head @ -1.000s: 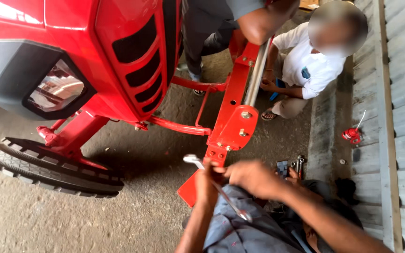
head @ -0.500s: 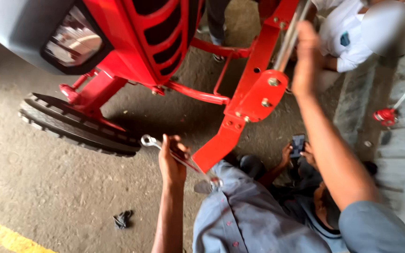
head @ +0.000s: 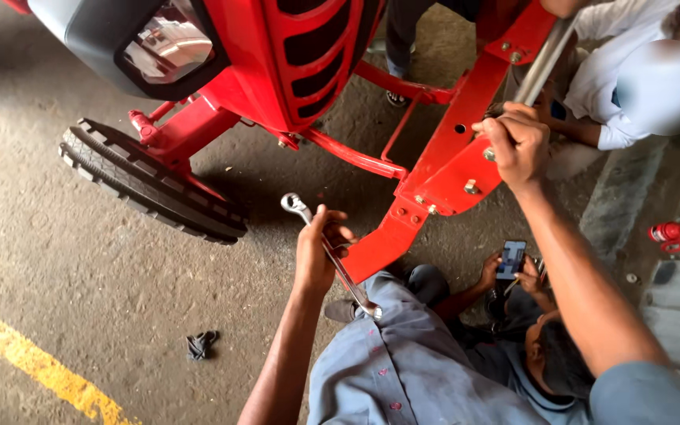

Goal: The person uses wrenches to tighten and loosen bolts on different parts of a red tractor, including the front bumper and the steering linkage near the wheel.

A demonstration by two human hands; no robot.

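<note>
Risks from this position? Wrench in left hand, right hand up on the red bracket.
1. The right hand grips the red bracket by its bolts, beside a metal bar; fingers might get pinched if either shifts.
2. The left hand holds the combination wrench loosely at mid-shaft; it might slip onto the person crouched below.

The person wore a grey-blue work shirt (head: 403, 370) with a row of small dark red buttons down the front. The sleeves (head: 647, 393) were short, so both forearms were bare. The left hand (head: 316, 248) and the right hand (head: 517, 142) had no gloves, and no watch or ring was visible on them.
</note>
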